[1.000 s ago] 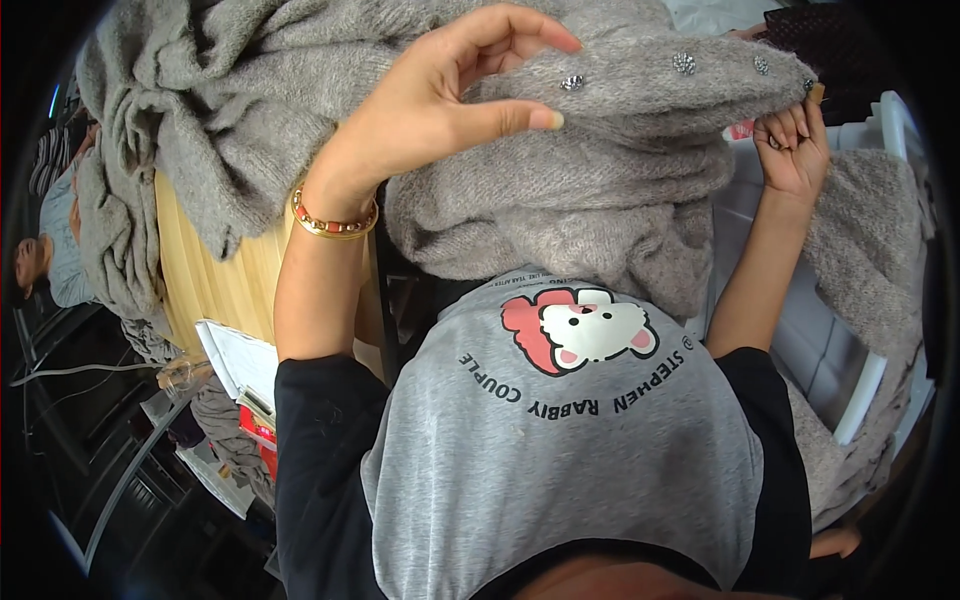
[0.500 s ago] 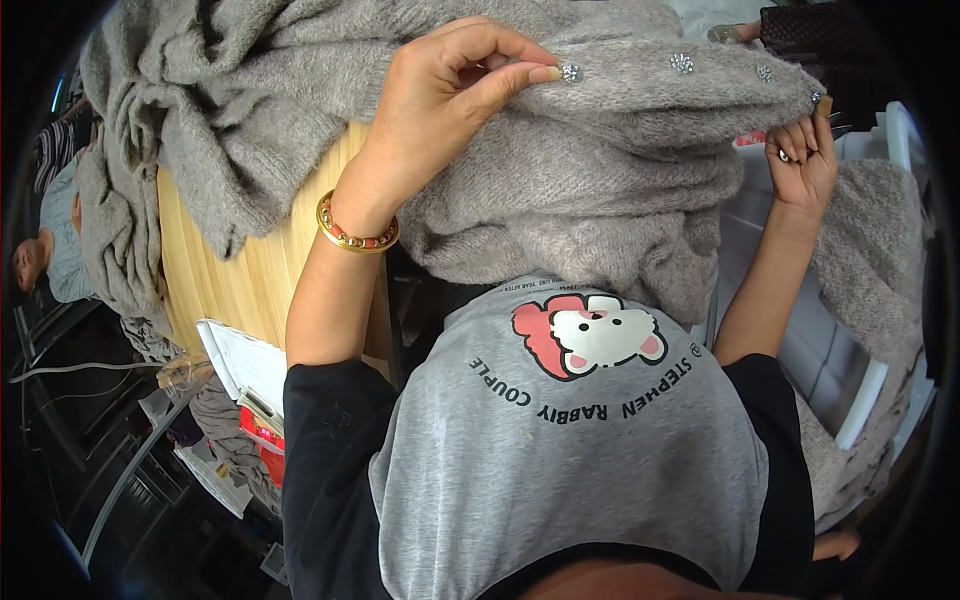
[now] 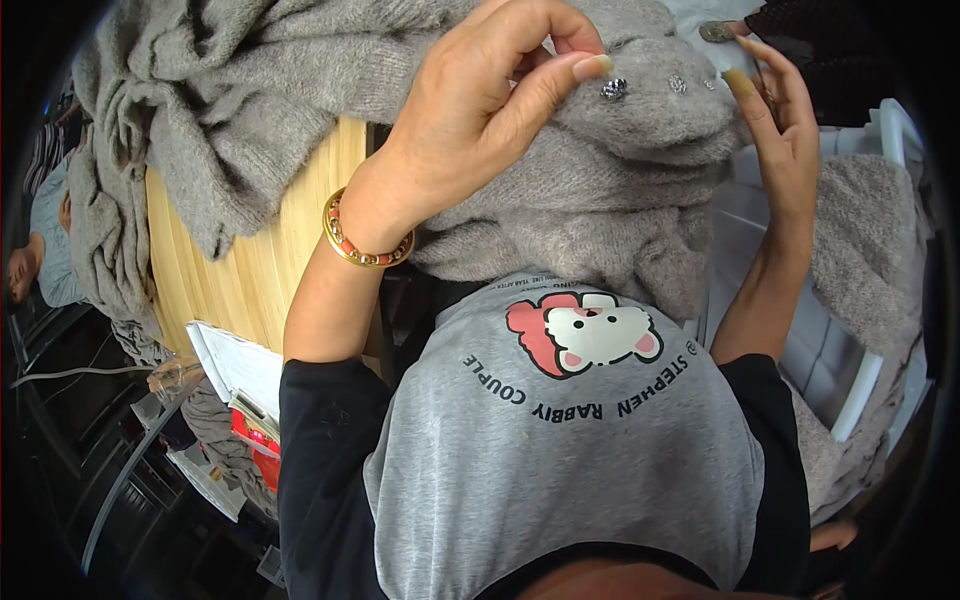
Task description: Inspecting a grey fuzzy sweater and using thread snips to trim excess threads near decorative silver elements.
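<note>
The table (image 3: 265,270) is supporting gray knitwear (image 3: 570,215), apparently sparing both hands its weight. The left hand (image 3: 475,130) is pinching thumb against forefinger, though whether they're catching knit I cannot tell; the right hand (image 3: 787,130) is opening wide beside it. Shiny buttons (image 3: 614,88) are facing upward, likely for easy reach.

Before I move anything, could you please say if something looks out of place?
Possibly one thing: at right, grey fabric drapes over the rim of the white bin, hiding part of it. The button-trimmed knit is bunched, but I see no damage or spill.
</note>
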`<state>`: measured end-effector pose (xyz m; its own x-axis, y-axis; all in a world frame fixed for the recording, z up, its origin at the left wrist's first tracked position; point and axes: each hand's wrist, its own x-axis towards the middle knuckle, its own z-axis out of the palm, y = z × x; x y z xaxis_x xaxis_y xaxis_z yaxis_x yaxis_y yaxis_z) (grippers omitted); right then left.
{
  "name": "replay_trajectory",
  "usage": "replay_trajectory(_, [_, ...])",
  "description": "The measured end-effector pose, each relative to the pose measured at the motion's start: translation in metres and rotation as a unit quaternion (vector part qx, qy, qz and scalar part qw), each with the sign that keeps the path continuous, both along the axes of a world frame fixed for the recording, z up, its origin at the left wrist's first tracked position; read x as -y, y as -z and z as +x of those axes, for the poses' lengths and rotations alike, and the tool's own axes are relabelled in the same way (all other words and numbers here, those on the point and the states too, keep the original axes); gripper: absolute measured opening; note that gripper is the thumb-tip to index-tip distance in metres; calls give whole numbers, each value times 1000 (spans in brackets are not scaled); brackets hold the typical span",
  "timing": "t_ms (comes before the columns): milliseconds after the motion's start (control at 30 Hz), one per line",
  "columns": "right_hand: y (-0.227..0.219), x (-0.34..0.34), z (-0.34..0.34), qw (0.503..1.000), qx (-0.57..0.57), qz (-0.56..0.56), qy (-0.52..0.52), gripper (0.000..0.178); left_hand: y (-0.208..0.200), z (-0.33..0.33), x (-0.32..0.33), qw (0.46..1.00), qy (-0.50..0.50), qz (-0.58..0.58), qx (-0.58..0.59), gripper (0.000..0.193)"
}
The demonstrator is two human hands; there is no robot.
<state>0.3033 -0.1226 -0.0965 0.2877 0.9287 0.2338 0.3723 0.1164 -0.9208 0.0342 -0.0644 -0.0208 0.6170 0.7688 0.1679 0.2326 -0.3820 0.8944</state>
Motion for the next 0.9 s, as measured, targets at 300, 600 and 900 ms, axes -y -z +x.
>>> replay_trajectory(300, [-40, -10, -35, 950, 42, 11, -308, 31, 0, 5, 8, 998, -12, -44, 33, 5])
replay_trajectory(600, [-41, -14, -40, 932, 77, 40, -351, 33, 0, 1, 10, 965, 11, 242, -99, 7])
replay_trajectory(900, [-40, -10, -38, 927, 44, 13, -373, 34, 3, -4, 11, 996, -1, 91, -14, 6])
